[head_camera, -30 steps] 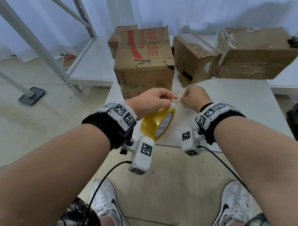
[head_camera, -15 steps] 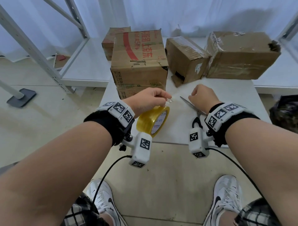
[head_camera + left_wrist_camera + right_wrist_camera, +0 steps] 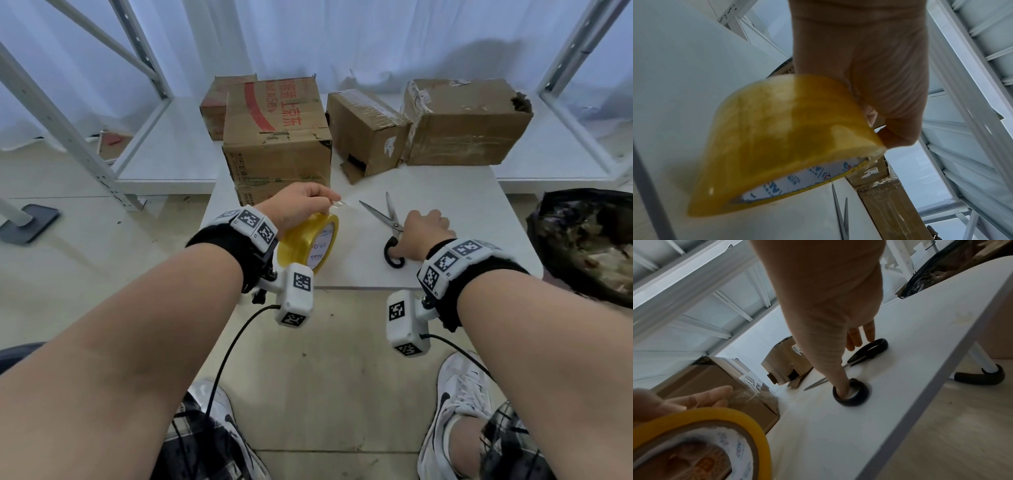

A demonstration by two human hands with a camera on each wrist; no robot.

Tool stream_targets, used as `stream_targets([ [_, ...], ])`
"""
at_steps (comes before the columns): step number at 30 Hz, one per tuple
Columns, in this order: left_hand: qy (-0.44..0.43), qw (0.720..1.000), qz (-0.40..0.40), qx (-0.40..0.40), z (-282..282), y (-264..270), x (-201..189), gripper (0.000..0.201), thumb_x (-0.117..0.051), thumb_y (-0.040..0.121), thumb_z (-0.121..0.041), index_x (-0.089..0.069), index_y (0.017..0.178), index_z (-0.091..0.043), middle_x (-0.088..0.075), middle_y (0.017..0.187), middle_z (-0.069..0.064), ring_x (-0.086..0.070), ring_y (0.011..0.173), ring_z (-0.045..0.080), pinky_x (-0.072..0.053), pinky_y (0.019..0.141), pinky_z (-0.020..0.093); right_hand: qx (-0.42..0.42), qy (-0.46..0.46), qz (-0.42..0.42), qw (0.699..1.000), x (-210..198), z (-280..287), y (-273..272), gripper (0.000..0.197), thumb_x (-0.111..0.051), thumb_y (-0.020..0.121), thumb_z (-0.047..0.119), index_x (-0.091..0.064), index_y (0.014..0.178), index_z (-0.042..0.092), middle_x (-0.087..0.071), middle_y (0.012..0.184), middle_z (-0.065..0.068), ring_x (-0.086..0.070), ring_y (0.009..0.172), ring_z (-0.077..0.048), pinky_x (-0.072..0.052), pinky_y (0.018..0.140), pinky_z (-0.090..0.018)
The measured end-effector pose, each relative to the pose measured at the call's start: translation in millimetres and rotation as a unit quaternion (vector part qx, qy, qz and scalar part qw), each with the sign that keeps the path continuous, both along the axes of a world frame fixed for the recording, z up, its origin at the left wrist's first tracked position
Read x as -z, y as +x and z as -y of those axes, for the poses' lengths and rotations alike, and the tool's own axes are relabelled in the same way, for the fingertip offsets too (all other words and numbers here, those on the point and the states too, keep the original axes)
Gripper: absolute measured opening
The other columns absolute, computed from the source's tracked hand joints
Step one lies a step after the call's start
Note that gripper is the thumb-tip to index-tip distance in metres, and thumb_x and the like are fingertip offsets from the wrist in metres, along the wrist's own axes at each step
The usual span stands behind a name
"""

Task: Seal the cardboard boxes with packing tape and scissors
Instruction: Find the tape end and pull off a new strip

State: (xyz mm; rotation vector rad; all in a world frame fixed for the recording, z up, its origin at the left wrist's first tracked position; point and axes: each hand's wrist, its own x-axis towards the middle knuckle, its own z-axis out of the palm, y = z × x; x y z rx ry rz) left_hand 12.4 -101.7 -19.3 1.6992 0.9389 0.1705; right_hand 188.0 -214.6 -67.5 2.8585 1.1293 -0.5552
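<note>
**Tape roll in one hand, scissor loops under the other**

Here, left hand [image 3: 297, 208] clenched on the yellowish roll of clear packing tape [image 3: 306, 244], held on edge just above the white tabletop [image 3: 455, 192], with a loose clear tape end [image 3: 337, 202] pinched at the fingertips. Right hand [image 3: 422, 233] down on the steel scissors with black loop handles [image 3: 390, 224]: thumb through the nearer loop, other fingers lying at the farther loop, not clearly closed round it. Scissors flat on the tabletop with blades parted, tips pointing away from that hand.

Just beyond the tape-holding hand, touching range at most, a tall brown cardboard box with a red stripe and red printing [image 3: 279, 137], standing at the tabletop's left edge. Beyond the scissor tips, bare white surface, then a small tilted brown box with a torn lower corner [image 3: 364, 132] and a wide brown box wrapped in clear film [image 3: 467, 121] beside it. Behind the tall one, another small brown box [image 3: 219, 106]. Near table edge directly under both wrists; right of the scissor hand, open tabletop up to the right edge, and past it a black bag [image 3: 582, 240]. White metal rack frames [image 3: 73, 137] at both sides, floor between.

On the roll's white core, blue letters, "CCTV" as far as legible, plus a small red mark. Red Chinese characters on the tall box top, upside down from the head view and not reliably readable.
</note>
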Motion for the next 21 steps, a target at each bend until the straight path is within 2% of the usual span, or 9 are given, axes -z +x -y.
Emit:
stream_targets([
  [3,0.0,1.0,-0.005,0.004,-2.3,0.5,1.7,0.026,-0.054,0.087,-0.005,-0.066,0.097,-0.026,-0.064,0.119,0.01,-0.059,0.112,0.029,-0.049,0.099,0.043,0.019,-0.021,-0.009,1.0,1.8,0.1,-0.3,0.06,-0.069,0.082,0.035,-0.04,0.126,0.007,-0.04,0.131,-0.02,-0.042,0.121,-0.037,-0.039,0.097,-0.045],
  [6,0.003,1.0,-0.006,0.008,-4.7,1.1,2.5,0.026,-0.054,0.088,-0.006,-0.066,0.099,-0.025,-0.063,0.12,0.011,-0.059,0.114,0.028,-0.049,0.099,0.043,0.021,0.014,-0.036,0.999,0.8,-0.2,2.2,0.044,-0.065,0.085,0.021,-0.042,0.119,0.005,-0.052,0.122,-0.018,-0.052,0.113,-0.035,-0.045,0.094,-0.045],
  [8,0.005,1.0,-0.011,0.011,-4.9,2.0,2.8,0.025,-0.054,0.088,-0.006,-0.066,0.099,-0.025,-0.063,0.121,0.011,-0.058,0.114,0.027,-0.048,0.1,0.043,0.019,0.033,-0.053,0.998,-2.7,1.5,3.8,0.035,-0.062,0.086,0.015,-0.044,0.113,0.003,-0.057,0.111,-0.015,-0.057,0.105,-0.033,-0.048,0.087,-0.041],
  [11,0.013,1.0,-0.019,0.015,-4.4,3.3,2.8,0.025,-0.054,0.088,-0.006,-0.066,0.101,-0.024,-0.063,0.12,0.009,-0.058,0.112,0.026,-0.049,0.099,0.041,0.02,0.07,-0.074,0.995,-11.8,4.1,5.8,0.032,-0.063,0.086,0.017,-0.048,0.109,0.002,-0.054,0.099,-0.014,-0.056,0.092,-0.031,-0.044,0.073,-0.033],
  [12,0.016,1.0,-0.021,0.015,-4.1,3.7,2.6,0.025,-0.054,0.089,-0.007,-0.066,0.103,-0.023,-0.063,0.12,0.009,-0.058,0.111,0.025,-0.049,0.097,0.039,0.021,0.088,-0.082,0.993,-14.9,5.1,7.1,0.032,-0.063,0.086,0.018,-0.05,0.11,0.002,-0.056,0.101,-0.015,-0.056,0.092,-0.031,-0.045,0.073,-0.032],
  [16,0.03,0.999,-0.03,0.016,-3.7,3.7,1.2,0.023,-0.054,0.089,-0.009,-0.066,0.101,-0.025,-0.063,0.118,0.007,-0.059,0.107,0.024,-0.05,0.096,0.039,0.032,0.142,-0.101,0.984,-30.4,6.6,12.5,0.042,-0.065,0.086,0.017,-0.057,0.12,-0.006,-0.063,0.115,-0.019,-0.061,0.103,-0.033,-0.051,0.088,-0.037],
  [18,0.037,0.999,-0.034,0.017,-3.3,3.8,0.0,0.023,-0.054,0.088,-0.01,-0.066,0.098,-0.027,-0.064,0.118,0.007,-0.06,0.107,0.024,-0.05,0.097,0.04,0.037,0.141,-0.133,0.98,-35.2,6.8,15.8,0.038,-0.065,0.086,0.017,-0.06,0.117,-0.005,-0.064,0.103,-0.02,-0.063,0.091,-0.033,-0.051,0.081,-0.036],
  [20,0.037,0.999,-0.036,0.017,-2.8,3.6,-1.4,0.022,-0.054,0.088,-0.01,-0.066,0.096,-0.027,-0.064,0.117,0.008,-0.06,0.108,0.025,-0.05,0.098,0.042,0.041,0.147,-0.195,0.969,-37.8,8.6,17.4,0.024,-0.068,0.086,0.02,-0.066,0.1,0.001,-0.061,0.087,-0.016,-0.056,0.076,-0.027,-0.045,0.069,-0.034],
  [21,0.035,0.999,-0.037,0.018,-2.7,3.6,-1.9,0.022,-0.054,0.088,-0.009,-0.067,0.095,-0.026,-0.065,0.117,0.009,-0.06,0.109,0.026,-0.05,0.098,0.043,0.04,0.155,-0.234,0.959,-38.5,9.9,18.4,0.029,-0.071,0.084,0.027,-0.067,0.097,0.001,-0.061,0.083,-0.014,-0.054,0.072,-0.026,-0.043,0.067,-0.032],
])
